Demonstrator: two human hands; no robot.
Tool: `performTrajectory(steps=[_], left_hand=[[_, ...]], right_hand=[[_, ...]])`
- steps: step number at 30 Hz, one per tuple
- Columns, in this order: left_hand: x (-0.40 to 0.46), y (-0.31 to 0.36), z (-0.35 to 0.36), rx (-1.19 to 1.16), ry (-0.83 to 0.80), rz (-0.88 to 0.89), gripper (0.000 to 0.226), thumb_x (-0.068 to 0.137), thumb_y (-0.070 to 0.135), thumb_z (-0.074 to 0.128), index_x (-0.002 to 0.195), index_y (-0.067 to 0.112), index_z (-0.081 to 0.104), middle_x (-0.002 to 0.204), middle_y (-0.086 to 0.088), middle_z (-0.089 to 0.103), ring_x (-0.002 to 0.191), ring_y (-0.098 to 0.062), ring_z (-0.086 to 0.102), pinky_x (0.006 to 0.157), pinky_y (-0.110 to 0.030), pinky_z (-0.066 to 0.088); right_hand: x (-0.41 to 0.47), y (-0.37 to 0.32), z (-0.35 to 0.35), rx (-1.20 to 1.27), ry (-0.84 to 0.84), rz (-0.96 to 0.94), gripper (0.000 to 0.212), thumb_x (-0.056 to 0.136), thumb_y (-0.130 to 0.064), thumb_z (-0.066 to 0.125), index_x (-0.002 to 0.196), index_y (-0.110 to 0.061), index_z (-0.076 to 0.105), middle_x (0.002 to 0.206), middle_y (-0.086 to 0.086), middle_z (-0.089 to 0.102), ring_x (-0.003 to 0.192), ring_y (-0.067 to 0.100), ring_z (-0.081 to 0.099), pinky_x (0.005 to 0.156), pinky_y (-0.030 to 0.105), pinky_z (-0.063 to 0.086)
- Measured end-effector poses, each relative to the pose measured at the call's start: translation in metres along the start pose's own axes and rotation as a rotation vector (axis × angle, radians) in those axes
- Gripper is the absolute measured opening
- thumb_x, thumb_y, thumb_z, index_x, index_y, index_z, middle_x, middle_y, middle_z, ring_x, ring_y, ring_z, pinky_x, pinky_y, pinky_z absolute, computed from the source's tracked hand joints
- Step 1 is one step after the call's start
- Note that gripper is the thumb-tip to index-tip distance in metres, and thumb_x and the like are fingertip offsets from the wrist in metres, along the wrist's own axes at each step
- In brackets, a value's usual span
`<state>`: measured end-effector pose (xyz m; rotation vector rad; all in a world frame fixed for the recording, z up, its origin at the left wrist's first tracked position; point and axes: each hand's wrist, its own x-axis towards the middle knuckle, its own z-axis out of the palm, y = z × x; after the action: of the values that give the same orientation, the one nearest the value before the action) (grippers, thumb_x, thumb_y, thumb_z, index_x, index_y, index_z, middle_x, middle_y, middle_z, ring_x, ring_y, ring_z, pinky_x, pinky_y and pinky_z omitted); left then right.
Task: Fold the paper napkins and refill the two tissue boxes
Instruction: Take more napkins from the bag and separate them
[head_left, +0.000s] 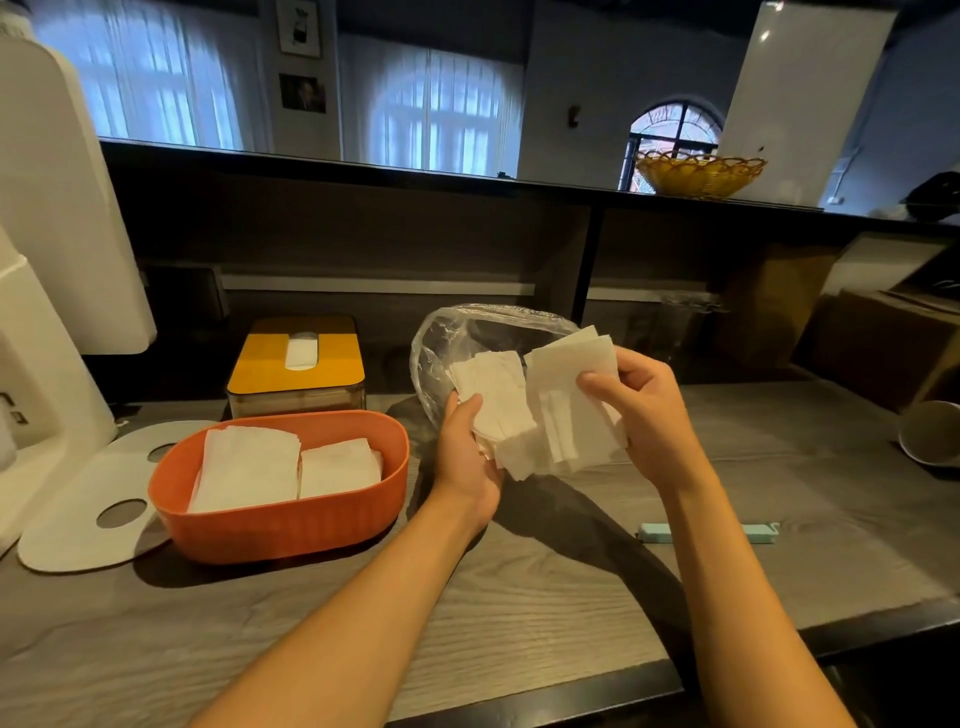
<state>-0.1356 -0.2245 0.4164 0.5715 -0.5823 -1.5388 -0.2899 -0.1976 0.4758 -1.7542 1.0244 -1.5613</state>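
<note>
We hold a fanned napkin stack (545, 410) above mid-desk (519, 613), long edges upright; left hand (467, 457) pinches its lower left, right hand (639, 410) its right side. The open orange box (280, 514), long axis left-right, sits near the left edge, a yellow-lidded box (296, 364) behind.

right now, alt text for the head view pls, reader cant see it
Both hands, left hand and right hand, hold a fanned bunch of white paper napkins above a grey wooden counter. To the left, an open orange tissue box holds two napkin stacks; a closed yellow-lidded box stands behind it.
</note>
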Motion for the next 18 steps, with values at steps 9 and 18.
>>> performTrajectory(steps=[9,18], left_hand=[[0.000,0.001,0.001,0.191,0.016,0.065,0.046,0.101,-0.003,0.041,0.140,0.019,0.052,0.127,-0.009,0.067,0.112,-0.027,0.065,0.096,-0.047,0.055],[-0.005,-0.002,0.002,0.187,-0.098,-0.069,0.031,0.107,0.030,0.038,0.124,0.020,0.063,0.112,-0.008,0.074,0.099,-0.021,0.070,0.084,-0.037,0.055]], right_hand=[[0.003,0.002,-0.021,0.367,0.152,-0.084,0.034,0.085,-0.025,0.053,0.117,-0.018,0.060,0.113,-0.005,0.064,0.106,0.019,0.058,0.082,0.036,0.056],[0.007,0.012,0.004,-0.135,-0.213,0.127,0.022,0.089,-0.012,0.051,0.106,-0.025,0.055,0.104,-0.008,0.060,0.094,0.009,0.061,0.075,0.023,0.052]])
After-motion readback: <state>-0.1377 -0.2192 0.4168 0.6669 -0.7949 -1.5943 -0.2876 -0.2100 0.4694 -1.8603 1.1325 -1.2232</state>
